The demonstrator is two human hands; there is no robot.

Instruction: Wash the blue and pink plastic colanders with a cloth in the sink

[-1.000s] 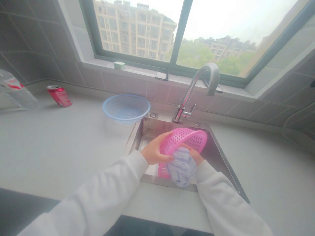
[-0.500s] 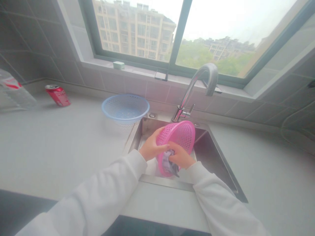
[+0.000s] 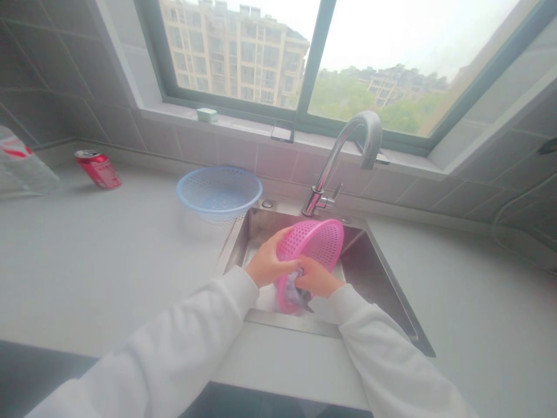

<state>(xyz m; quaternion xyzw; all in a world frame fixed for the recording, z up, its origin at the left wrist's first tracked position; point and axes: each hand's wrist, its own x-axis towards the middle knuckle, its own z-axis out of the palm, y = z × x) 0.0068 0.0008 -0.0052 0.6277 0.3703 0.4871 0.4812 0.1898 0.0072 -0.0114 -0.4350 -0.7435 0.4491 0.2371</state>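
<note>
Over the steel sink [image 3: 378,278] I hold a pink perforated basket [image 3: 319,247] tilted on its side. My left hand [image 3: 268,264] grips its near rim, fingers wrapped round the edge. My right hand [image 3: 315,277] is closed on a striped cloth [image 3: 298,295] and presses it against the basket's inside, low near the rim. Most of the cloth is hidden by that hand and the basket.
A blue perforated basket [image 3: 220,188] stands on the counter left of the sink. The chrome tap [image 3: 348,151] arches above the pink basket. A red can [image 3: 93,169] and a clear plastic bag [image 3: 20,171] lie at the far left. A small green bar [image 3: 206,115] rests on the windowsill.
The cloth, first bunched large below the basket, is now tucked inside it under my right hand. The basket has turned more upright and shifted slightly left.
</note>
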